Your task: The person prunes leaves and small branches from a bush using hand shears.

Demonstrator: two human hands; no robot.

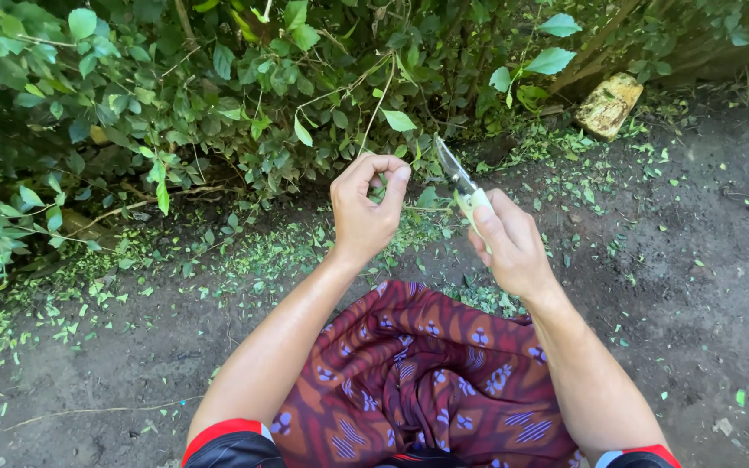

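A leafy hedge (pixel 175 95) is filling the left and top of the view, its branches hanging low over bare soil (pixel 695 286), and small green clippings (pixel 244 260) are lying scattered on the ground along its foot. Just left of centre the left hand (pixel 364 208) is rising from a bare forearm, its thumb and forefinger pinching shut on a thin stem (pixel 374 113) that is running up into the hedge; the other fingers are curling into the palm. Below the hands a patterned red cloth (pixel 418 373) is covering the person's lap, with blue and white motifs. Just beside the left hand, to its right, the right hand (pixel 509 247) is closing around the pale handle of a knife (pixel 461 182), gripping it firmly, with the narrow blade pointing up and leftward toward the hedge, its tip near the pinched stem but apart from it; whether the blade is touching any twig cannot be told. Farther right, at the hedge's edge, a yellowish stone block (pixel 608 104) is lying on the soil among more clippings, well apart from both hands.
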